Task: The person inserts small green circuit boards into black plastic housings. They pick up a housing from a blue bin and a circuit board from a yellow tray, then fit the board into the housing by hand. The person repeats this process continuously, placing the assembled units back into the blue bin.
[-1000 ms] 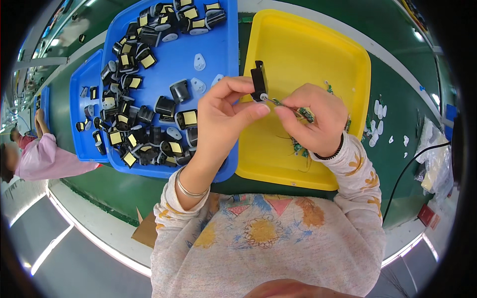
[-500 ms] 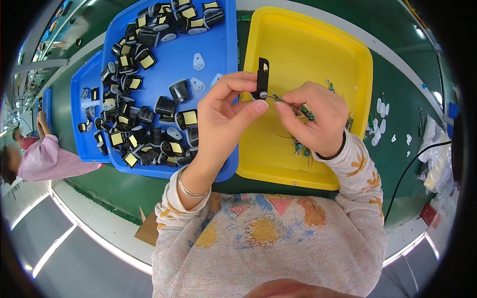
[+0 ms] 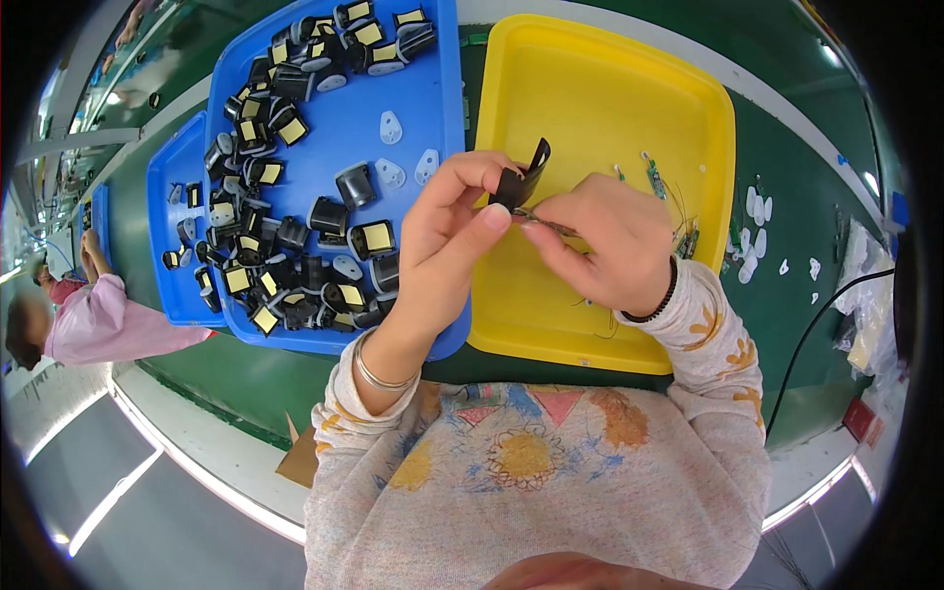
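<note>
Over the yellow tray [image 3: 560, 88], my left hand [image 3: 442, 236] pinches a black plastic housing [image 3: 513, 187], its curved flap pointing up and away from me. My right hand [image 3: 615, 246] is closed on a thin green circuit board with wires [image 3: 551, 225], its tip touching or entering the lower edge of the housing. My fingers hide exactly how the two meet. More green boards with fine wires [image 3: 655, 179] lie in the yellow tray. Left of it, a blue tray [image 3: 428, 98] holds many black housings with cream pads [image 3: 377, 236] and several flat grey pieces [image 3: 390, 174].
A smaller blue tray [image 3: 160, 285] with a few housings adjoins the far left. On the green table at right lie white pieces [image 3: 757, 208], a clear plastic bag [image 3: 865, 295] and a black cable [image 3: 808, 329]. A person in pink [image 3: 113, 324] sits at left.
The housing has tilted, its upper end swinging to the right and its face turning. My right hand has turned slightly and lies closer against it, still pinching the board.
</note>
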Available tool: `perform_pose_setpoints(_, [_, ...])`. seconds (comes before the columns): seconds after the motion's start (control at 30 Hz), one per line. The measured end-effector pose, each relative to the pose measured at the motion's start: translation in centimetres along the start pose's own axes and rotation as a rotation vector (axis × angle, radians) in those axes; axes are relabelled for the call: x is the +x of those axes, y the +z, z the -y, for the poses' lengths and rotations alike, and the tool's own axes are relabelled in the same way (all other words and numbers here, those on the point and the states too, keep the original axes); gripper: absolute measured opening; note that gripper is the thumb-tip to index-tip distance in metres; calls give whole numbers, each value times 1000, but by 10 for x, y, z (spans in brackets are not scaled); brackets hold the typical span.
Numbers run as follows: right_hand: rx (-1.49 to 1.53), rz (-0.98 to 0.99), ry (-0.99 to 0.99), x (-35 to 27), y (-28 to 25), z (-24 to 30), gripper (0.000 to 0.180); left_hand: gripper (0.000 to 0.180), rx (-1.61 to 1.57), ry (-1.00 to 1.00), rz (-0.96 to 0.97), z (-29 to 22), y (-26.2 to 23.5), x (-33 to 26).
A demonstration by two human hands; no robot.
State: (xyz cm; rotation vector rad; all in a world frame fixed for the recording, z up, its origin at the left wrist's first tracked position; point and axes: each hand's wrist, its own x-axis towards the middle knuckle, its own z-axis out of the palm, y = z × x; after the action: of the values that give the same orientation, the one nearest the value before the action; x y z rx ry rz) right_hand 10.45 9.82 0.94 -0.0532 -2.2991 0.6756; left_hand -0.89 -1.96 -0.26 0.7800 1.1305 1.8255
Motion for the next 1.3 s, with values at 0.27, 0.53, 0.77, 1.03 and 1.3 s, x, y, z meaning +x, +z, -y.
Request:
perform_pose_setpoints(0.27, [-49, 17, -81, -4, 2, -2, 16, 16, 56, 66, 54, 1, -1, 0])
perform_pose_setpoints(0.53, [52, 35, 37, -1, -4, 0, 17, 13, 28, -2, 28, -3, 2, 2])
perform_pose_setpoints(0.77, [66, 40, 24, -5, 0, 1, 17, 16, 147, 72, 38, 2, -2, 0])
perform_pose_setpoints(1.03, [655, 120, 531, -2, -5, -2, 13, 24, 326, 222, 28, -3, 0, 4])
perform_pose_setpoints(1.3, [977, 143, 730, -2, -8, -2, 12, 30, 203, 164, -237, -11, -1, 0])
